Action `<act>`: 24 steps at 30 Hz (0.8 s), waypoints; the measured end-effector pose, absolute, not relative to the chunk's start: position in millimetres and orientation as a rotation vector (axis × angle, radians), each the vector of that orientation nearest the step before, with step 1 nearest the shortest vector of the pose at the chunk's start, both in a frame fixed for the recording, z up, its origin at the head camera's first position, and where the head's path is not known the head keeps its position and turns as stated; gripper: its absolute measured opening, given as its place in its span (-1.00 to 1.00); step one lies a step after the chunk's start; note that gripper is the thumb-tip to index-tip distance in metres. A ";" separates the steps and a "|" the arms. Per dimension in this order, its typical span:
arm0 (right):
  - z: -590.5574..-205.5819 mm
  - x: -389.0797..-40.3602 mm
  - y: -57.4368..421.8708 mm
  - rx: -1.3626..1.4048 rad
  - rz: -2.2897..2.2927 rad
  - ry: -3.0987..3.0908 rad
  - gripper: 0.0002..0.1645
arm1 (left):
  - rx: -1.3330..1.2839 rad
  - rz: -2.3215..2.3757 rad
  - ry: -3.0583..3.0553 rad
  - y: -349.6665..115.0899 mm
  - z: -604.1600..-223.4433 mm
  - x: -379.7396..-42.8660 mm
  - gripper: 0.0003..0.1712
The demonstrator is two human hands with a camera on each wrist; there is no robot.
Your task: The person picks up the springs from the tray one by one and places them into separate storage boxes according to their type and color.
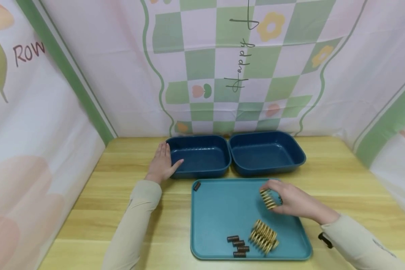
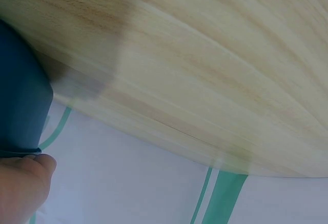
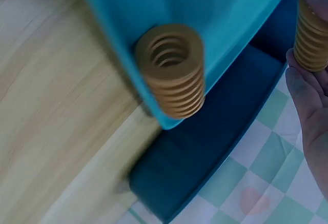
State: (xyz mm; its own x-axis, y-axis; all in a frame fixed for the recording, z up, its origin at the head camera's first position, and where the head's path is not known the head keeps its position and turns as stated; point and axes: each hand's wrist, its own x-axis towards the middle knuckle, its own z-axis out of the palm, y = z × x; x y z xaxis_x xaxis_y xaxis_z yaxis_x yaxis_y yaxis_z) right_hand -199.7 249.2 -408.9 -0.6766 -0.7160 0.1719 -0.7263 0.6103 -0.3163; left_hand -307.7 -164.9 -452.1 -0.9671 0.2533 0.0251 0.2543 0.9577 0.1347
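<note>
My right hand point(image 1: 291, 198) pinches a gold coil spring point(image 1: 267, 199) between thumb and fingers, above the right part of the teal tray point(image 1: 219, 210). In the right wrist view that hand point(image 3: 312, 101) shows at the right edge. Another gold spring point(image 3: 171, 73) stands upright in a tray corner there; in the head view the hand mostly hides it. A group of gold springs point(image 1: 264, 237) lies near the tray's front edge, beside several small dark springs point(image 1: 238, 243). With fingers straight, my left hand point(image 1: 162, 163) rests on the left rim of the left navy bin point(image 1: 197, 174).
A second navy bin point(image 1: 268, 172) stands right of the first, behind the tray. One dark spring point(image 1: 197, 186) lies in the tray's back left corner. Printed cloth point(image 1: 202, 67) hangs behind and beside the wooden table point(image 1: 87, 210).
</note>
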 end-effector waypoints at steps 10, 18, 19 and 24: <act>-404.7 -204.6 233.9 1.009 1.144 -2.776 -0.36 | -0.412 -0.215 -3.083 -164.9 -451.3 -306.5 0.03; -396.1 -209.5 222.7 0.821 1.820 -2.564 -0.33 | -0.405 -0.205 -3.079 -165.0 -452.7 -306.0 0.03; -395.0 -210.2 221.8 0.812 1.860 -2.545 -0.33 | -0.403 -0.206 -3.078 -164.9 -452.6 -306.0 0.03; -392.1 -214.0 219.7 0.790 1.936 -2.501 -0.33 | -0.401 -0.220 -3.080 -164.3 -451.8 -306.4 0.03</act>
